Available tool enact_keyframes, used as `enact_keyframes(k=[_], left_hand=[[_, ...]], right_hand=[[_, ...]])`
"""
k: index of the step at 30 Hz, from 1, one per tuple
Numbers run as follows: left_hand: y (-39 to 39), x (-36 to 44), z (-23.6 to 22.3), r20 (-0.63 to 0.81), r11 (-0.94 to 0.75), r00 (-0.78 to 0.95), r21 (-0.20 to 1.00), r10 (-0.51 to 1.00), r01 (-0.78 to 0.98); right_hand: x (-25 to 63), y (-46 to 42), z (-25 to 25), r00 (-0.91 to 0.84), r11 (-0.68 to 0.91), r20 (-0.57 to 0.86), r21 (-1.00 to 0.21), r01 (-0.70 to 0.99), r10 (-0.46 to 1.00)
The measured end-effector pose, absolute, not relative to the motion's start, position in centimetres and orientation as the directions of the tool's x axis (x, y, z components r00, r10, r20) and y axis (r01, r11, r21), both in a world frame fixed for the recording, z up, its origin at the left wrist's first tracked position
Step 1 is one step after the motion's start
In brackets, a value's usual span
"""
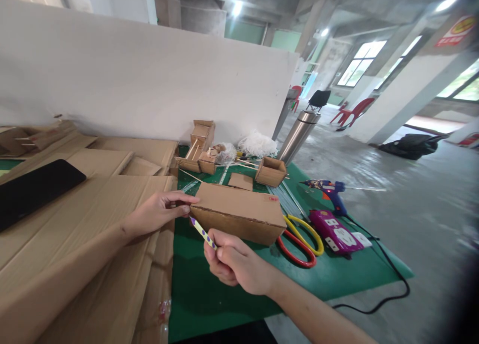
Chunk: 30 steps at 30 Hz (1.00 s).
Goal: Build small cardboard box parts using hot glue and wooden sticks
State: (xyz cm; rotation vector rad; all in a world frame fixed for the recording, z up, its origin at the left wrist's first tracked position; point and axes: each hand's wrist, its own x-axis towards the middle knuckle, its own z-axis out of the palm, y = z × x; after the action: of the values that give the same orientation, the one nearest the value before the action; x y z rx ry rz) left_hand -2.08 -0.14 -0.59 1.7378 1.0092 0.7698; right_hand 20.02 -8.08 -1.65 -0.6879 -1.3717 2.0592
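The left hand (155, 213) touches the left end of a cardboard box (239, 209) on the green tabletop (209, 299) — gripping or not, one cannot tell — while the right hand (235, 261) grasps a polka-dotted pencil (202, 232), lower end hidden.

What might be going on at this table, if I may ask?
A person works bare-handed: the left hand has its fingers at the left end of a long brown cardboard box on the green tabletop. The right hand grips what looks like a pale yellow, purple-spotted pencil, one end pointing toward that same end; contact is unclear. Red and yellow looped handles lie beside the box's right end.
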Motion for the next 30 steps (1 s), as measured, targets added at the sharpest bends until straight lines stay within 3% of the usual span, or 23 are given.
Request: enact_keyframes(k=[11, 30], left_hand=[[-0.07, -2.19, -0.69, 0.033, -0.184, 0.462, 0.941, 0.886, 0.284], [0.07, -2.21, -0.77, 0.033, -0.183, 0.472, 0.944, 0.881, 0.276]], right_hand=[[19.95, -7.83, -2.03, -0.708, -0.285, -0.054, -0.935, -0.212, 0.704], [20.08, -7.94, -1.64, -0.7, -0.319, -0.117, -0.933, -0.165, 0.704]])
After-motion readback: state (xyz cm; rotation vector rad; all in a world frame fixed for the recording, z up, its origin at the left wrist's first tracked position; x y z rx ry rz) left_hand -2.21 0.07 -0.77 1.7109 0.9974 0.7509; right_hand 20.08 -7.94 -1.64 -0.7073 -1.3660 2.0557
